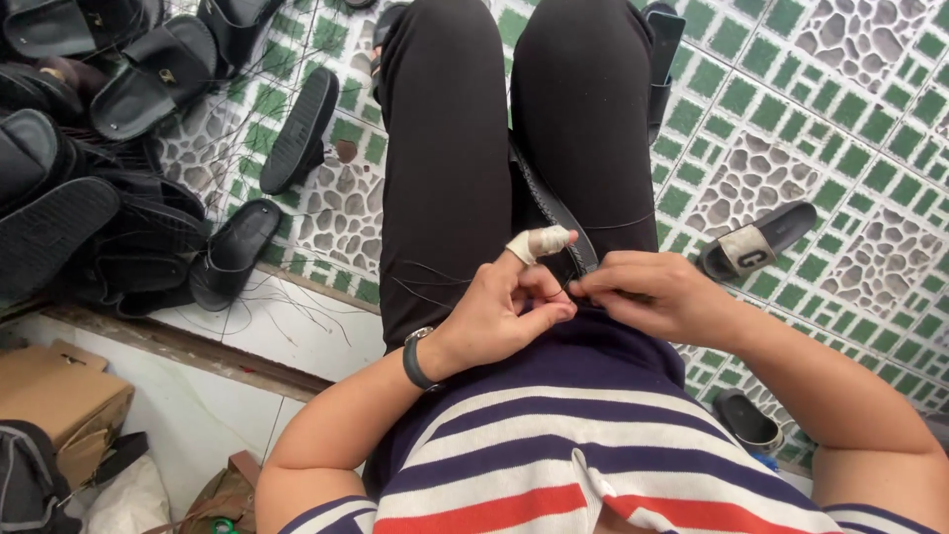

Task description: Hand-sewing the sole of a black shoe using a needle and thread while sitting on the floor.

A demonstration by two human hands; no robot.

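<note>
Left hand (504,307), taped finger up, pinched a thread; right hand (647,295) clenched on black sandal strap (554,213) lying across lap. Trimming judged midway. Farther left: heap of black sandals (89,198); loose threads littering tiled floor (830,99).

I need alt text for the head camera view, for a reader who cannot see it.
Seated person's left hand, its forefinger bandaged, and right hand pinch a black strap on their lap. Black sandals lie heaped at the left on green tiled floor.

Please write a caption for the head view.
Both hands, left and right, pinch a black strap on the lap.
</note>
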